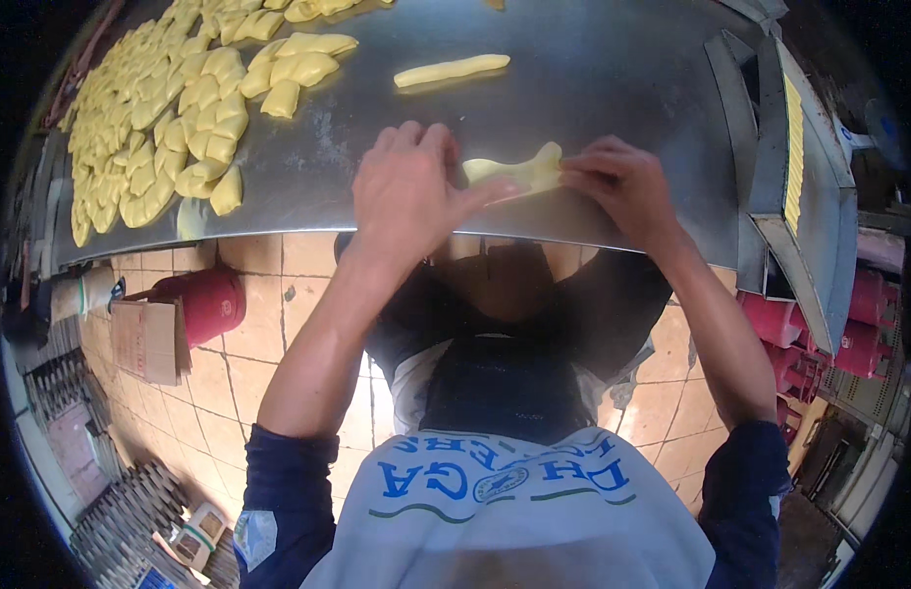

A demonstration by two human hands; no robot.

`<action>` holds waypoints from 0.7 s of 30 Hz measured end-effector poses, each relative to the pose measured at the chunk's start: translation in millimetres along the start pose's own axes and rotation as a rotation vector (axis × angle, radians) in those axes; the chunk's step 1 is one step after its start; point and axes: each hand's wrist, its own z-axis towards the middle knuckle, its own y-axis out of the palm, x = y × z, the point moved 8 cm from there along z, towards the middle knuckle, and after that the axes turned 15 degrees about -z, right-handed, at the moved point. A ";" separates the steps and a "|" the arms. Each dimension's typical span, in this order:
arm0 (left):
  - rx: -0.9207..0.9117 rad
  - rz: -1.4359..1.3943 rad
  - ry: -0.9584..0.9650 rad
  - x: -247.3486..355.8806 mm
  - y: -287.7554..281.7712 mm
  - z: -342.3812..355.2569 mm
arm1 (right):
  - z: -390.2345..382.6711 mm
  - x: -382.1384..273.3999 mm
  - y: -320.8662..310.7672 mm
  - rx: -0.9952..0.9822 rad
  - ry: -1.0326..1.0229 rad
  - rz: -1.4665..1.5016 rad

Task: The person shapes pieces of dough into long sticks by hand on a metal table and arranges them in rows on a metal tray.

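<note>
Dough strip (536, 173): pale yellow, smooth and slightly glossy, thin and flat, with a wavy far edge that dips in the middle; its right end rises to a soft point (rather like a small fish tail). It lies between the two hands, close to the near edge of the metal surface (593, 88), a little right of the middle of that edge.
Left hand (401, 177): palm down at the strip's left end, fingers bunched close together and bent, thumb stretched along the strip's near side. Whether the fingers grip the dough or only press it, I cannot tell.
Right hand (624, 187): fingers drawn narrow, thumb and fingertips pinching the strip's right end.
Dough roll (452, 72): one slim, pale yellow stick, lying alone beyond the strip, toward the far edge of the surface.
Dough pieces (161, 123): many plump, shiny yellow lumps, crowded together over the left part of the surface, reaching its left edge and its far left corner.
Metal frame (770, 147): grey and angular, at the surface's right edge, with a ridged yellow strip along it.
Tiled floor (264, 339): tan squares below the near edge, with a red cylinder (215, 304) and a brown carton (146, 342) under the near left corner.
</note>
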 end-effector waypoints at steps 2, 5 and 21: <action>-0.029 0.005 -0.003 1.2 4.4 -0.1 | 14.9 5.0 6.3 -0.073 -0.007 0.040; -0.067 0.018 -0.117 -12.5 10.5 3.8 | 39.2 28.6 14.8 -0.335 0.160 -0.159; -0.050 0.220 0.109 1.8 9.9 8.3 | 67.9 27.3 7.8 -0.479 0.196 -0.613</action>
